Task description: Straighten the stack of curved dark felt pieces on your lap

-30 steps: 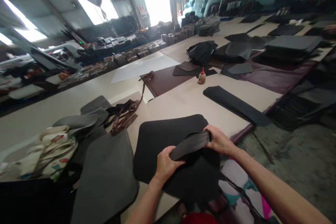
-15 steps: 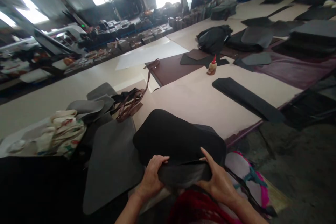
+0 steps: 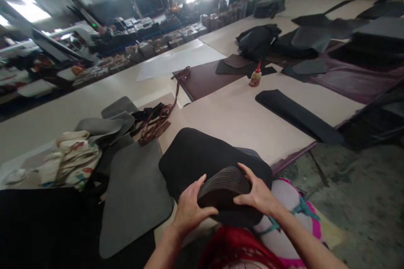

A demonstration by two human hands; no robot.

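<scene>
A thick stack of dark, round-edged sheets is gripped between both hands near the table's front edge, its layered edges facing up. My left hand holds the stack's left side, thumb in front and fingers behind. On the right side, my right hand grips it the same way. Behind the stack lies a larger black piece with rounded corners. A grey flat piece rests to the left of my left hand.
A glue bottle with a red tip stands on the pale table surface. Beyond my right hand lies a long black strip. Brown straps and patterned cloth are at the left. Dark bundles lie farther back.
The stack has tipped so its layered edges now show on top. Both hands have risen slightly, and their thumbs now press on the near side.
</scene>
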